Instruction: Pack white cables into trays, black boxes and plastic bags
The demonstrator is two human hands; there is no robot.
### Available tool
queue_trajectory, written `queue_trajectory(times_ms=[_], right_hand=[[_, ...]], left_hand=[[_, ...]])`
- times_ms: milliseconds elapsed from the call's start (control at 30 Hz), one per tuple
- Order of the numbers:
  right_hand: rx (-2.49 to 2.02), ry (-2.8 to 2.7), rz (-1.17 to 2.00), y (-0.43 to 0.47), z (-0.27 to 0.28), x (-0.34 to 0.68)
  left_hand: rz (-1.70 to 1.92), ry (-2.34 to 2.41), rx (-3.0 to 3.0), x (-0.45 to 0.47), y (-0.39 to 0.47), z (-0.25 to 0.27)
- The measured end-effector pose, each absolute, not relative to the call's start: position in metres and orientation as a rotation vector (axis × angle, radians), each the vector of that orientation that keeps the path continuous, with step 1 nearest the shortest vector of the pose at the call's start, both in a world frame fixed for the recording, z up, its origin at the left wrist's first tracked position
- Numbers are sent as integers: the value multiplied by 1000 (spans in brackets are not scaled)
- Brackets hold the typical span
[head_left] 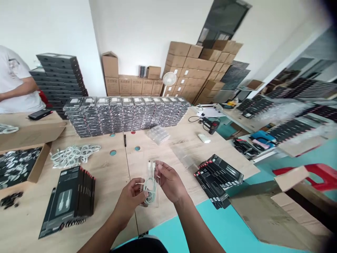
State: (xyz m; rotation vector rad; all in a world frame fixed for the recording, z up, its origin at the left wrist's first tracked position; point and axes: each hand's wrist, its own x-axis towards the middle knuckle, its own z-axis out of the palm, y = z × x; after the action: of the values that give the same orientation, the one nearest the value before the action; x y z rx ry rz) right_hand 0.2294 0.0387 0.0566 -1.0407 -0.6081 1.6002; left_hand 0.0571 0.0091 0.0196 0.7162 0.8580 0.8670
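Observation:
A coiled white cable [150, 191] with its two plugs pointing up lies in a clear plastic tray [157, 200], held over the front of the table. My left hand [131, 195] grips the left side of the tray, its thumb over the coil. At the upper right edge, my right hand [171, 181] pinches the tray beside the plugs, fingers bent. To the left stands a row of black cable boxes [71, 196] with a cable picture on the front. A heap of loose white cables [75, 154] rests behind those boxes.
Fanned black boxes [218, 179] lie at the table's right edge. Stacked wrapped boxes [126, 116] line the back. Clear trays [158, 134], a marker [125, 140] and a black heat gun [210, 124] are on the table. An open carton [39, 165] is left; a person [17, 80] stands beyond.

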Motion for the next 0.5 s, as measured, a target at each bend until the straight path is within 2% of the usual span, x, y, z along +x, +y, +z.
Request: queue_trajectory(times_ms=[267,500], right_hand=[[-1086,-681,1310,2,57,230],[-1075,-653,1184,-6,70,241]], left_hand=[[992,941,897,92,25,34],[1036,898,903,113,26,41]])
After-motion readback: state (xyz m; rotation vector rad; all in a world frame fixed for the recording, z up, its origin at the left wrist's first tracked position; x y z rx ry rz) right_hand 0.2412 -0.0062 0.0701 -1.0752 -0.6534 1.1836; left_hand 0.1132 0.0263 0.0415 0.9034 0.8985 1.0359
